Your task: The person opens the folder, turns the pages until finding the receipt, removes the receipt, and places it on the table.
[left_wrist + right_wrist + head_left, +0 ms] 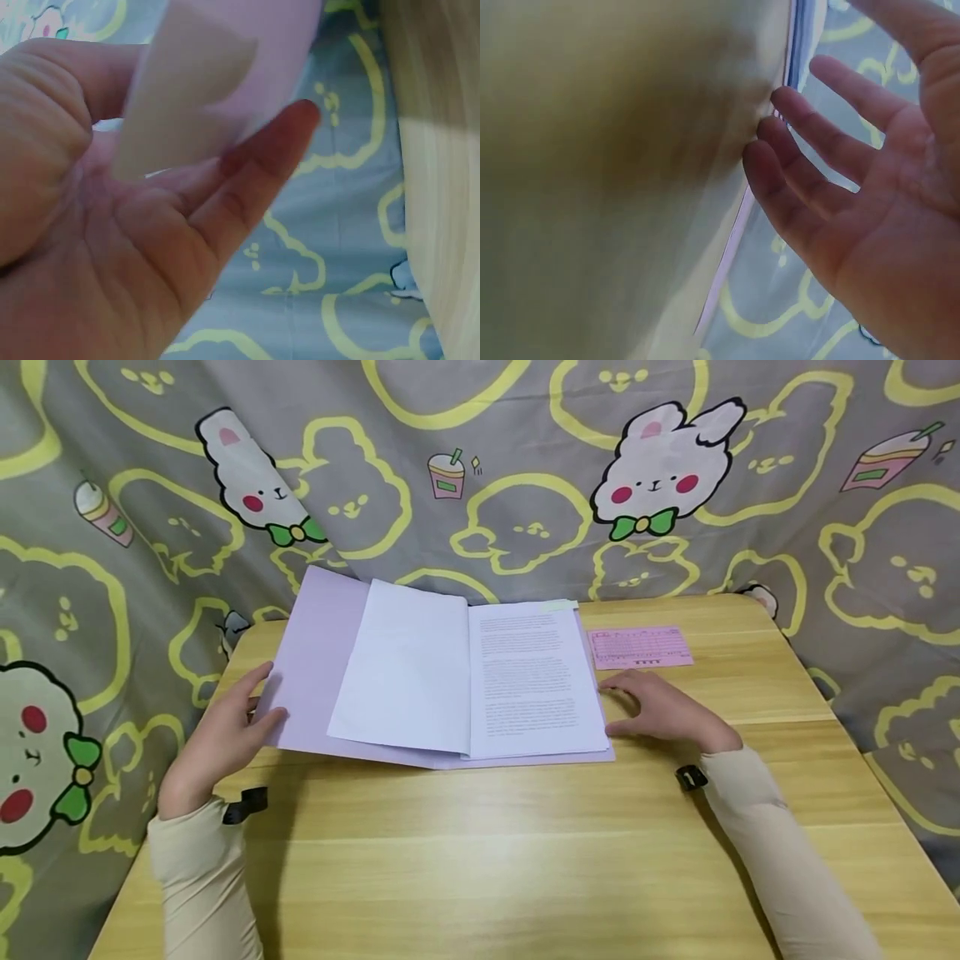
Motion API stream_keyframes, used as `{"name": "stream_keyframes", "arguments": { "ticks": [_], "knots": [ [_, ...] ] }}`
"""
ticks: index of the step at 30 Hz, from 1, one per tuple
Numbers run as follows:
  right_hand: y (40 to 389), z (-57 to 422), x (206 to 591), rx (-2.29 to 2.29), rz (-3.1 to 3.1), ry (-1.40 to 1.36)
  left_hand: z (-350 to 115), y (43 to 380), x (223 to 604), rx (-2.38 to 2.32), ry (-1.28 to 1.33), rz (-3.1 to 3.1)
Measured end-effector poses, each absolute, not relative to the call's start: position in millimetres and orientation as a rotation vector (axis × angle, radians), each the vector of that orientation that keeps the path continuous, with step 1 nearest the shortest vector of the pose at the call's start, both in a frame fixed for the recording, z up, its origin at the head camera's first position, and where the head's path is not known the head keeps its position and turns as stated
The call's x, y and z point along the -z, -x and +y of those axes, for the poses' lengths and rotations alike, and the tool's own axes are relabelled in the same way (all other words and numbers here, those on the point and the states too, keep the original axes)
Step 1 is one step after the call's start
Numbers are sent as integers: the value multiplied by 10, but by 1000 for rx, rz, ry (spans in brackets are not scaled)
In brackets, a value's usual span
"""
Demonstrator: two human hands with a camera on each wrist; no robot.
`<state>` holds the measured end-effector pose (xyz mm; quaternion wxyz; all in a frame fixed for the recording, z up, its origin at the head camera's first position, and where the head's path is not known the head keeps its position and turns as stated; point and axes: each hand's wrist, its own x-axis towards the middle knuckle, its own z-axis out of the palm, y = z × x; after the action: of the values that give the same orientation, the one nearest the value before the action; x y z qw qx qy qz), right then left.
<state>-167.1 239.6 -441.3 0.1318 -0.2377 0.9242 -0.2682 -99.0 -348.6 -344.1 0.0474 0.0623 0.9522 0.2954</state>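
Note:
A light purple folder [313, 660] lies opened out on the table in the head view, its left cover tilted up. Inside are a blank white sheet [408, 668] on the left and a printed page [525, 685] on the right. At the cover's outer edge, my left hand [225, 727] grips it, thumb on one side and fingers on the other; the left wrist view shows the cover [202, 82] between them. My right hand [663, 706] is beside the folder's right edge, fingers apart and fingertips right at that edge. In the right wrist view those fingers [799, 199] are loosely bent.
A pink printed slip [640, 647] lies on the wooden table [487, 860] just right of the folder. A grey patterned curtain [525, 452] hangs along the table's back and sides. Dark straps [246, 805] are at both wrists.

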Motion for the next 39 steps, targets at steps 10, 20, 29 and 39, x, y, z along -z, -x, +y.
{"name": "stream_keyframes", "arguments": {
  "ticks": [10,20,29,39],
  "knots": [
    [1523,2331,4422,641,2728,780,-3422,881,3340,-1230,-178,2894],
    [1502,2311,4396,612,2725,750,-3195,894,3311,-1444,-247,2952],
    [1494,2296,4385,598,2727,751,-2958,935,3355,-1755,-464,2877],
    [1498,2300,4397,608,2726,739,-2646,957,3439,-1911,-683,2703]
  ]
}}
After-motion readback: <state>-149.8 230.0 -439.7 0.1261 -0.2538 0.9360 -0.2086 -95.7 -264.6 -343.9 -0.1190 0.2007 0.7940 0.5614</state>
